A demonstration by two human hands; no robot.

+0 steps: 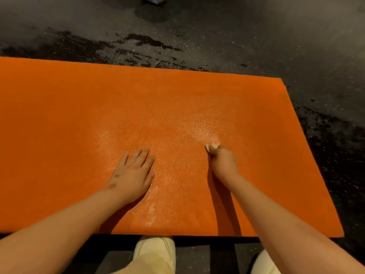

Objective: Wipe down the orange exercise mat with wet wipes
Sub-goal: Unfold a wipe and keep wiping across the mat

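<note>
**Mat wipe, mid-job**

Orange mat (pixel 79 115) lay flat on dark speckled floor (pixel 256 36), filling most of view; far edge ran at a slant from upper left to a corner at upper right, near edge ran straight just ahead of the knees. Left end cut off by frame.

R hand (pixel 224 163) was fisted tight around a white wipe (pixel 211 147), only a small bit of wipe poking out past the knuckles, pressed to the mat surface, right of centre and in the near half. Rest of wipe hidden in the fist.

L hand (pixel 131 175) lay flat, palm down, fingers straight and a little spread, holding nothing, resting on mat left of the R hand w/ a clear gap between. Reddish marks showed on back of L hand near wrist.

Shiny, paler patch on mat around and between both hands, reaching toward near edge; looked wet. Rest of mat matte.

Floor beyond far edge showed dark blotchy patches (pixel 138 42), also along right side of mat. Something grey-blue (pixel 152 0) sat at top edge of frame, cropped, can't tell what.

Cream trousers (pixel 156 252) visible at bottom, knees just short of mat's near edge, both bare forearms reaching over it.
</note>
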